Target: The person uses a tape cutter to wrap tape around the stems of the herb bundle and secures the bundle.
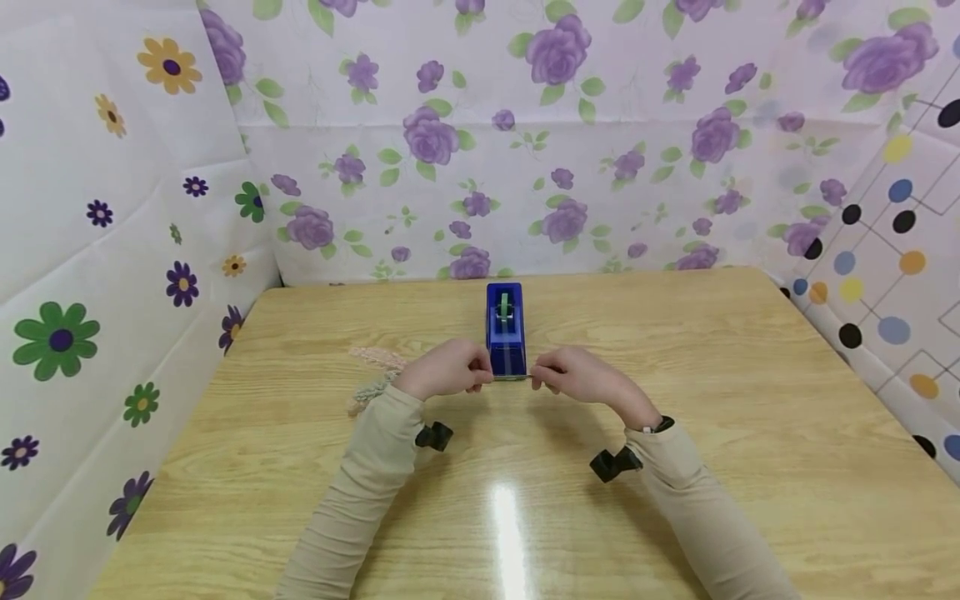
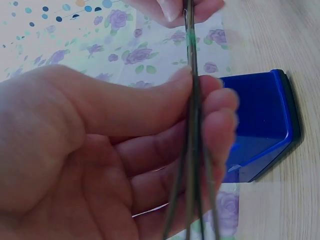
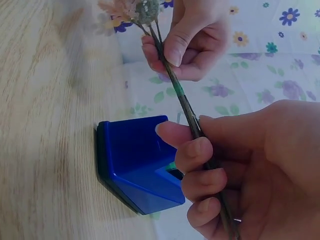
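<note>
A small bunch of dried flowers point(image 1: 378, 358), pink and pale green at the heads, stretches sideways between both hands. My left hand point(image 1: 446, 369) pinches its thin dark stems point(image 2: 194, 107) between thumb and fingers, close below the flower heads point(image 3: 145, 11). Farther down the stems, my right hand point(image 1: 577, 373) grips them with curled fingers. Between the hands, a band of green tape point(image 3: 179, 90) circles the bundle. Just beyond the stems stands a blue tape dispenser point(image 1: 507, 360) with a green-cored roll in it.
The wooden table point(image 1: 675, 333) extends to both sides and toward me. Flower-patterned cloth point(image 1: 495, 192) hangs behind its far edge, with more patterned cloth at the left and right. Each wrist carries a black camera mount point(image 1: 615, 464).
</note>
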Demonstrator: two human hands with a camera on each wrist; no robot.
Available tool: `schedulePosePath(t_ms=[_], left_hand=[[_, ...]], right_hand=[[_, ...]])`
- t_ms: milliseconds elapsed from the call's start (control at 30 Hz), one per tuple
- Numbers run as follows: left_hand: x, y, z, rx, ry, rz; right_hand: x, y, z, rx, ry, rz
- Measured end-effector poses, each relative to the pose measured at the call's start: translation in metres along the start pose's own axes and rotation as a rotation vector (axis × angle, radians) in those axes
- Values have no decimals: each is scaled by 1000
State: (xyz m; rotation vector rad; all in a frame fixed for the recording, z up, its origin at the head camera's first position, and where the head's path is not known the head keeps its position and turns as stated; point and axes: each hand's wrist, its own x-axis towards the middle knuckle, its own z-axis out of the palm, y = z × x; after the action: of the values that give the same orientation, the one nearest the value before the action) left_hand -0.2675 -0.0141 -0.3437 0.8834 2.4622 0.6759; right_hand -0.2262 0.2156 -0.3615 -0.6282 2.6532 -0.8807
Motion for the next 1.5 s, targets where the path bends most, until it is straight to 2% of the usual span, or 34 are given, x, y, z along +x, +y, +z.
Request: schedulePosePath(t_ms=[300,500,733,933,1100,1333,1500], left_hand=[[1,0,3,19,62,-20],[2,-1,4,27,78,-40],[3,-2,5,6,72,-42],[5,-1,4,0,40,-52],[7,0,4,1,27,-72],[4,2,2,16,87,-97],[5,0,5,-9,127,-110]], right_hand=[[-2,0,2,6,50,19],[0,-1,2,2,82,38],[1,-4,2,-11,126,81],[1,-6,3,-24,163,113],[2,-4,3,-49,188,98],[4,1,4,-38,160,71],[5,3,7,-78,148,81]])
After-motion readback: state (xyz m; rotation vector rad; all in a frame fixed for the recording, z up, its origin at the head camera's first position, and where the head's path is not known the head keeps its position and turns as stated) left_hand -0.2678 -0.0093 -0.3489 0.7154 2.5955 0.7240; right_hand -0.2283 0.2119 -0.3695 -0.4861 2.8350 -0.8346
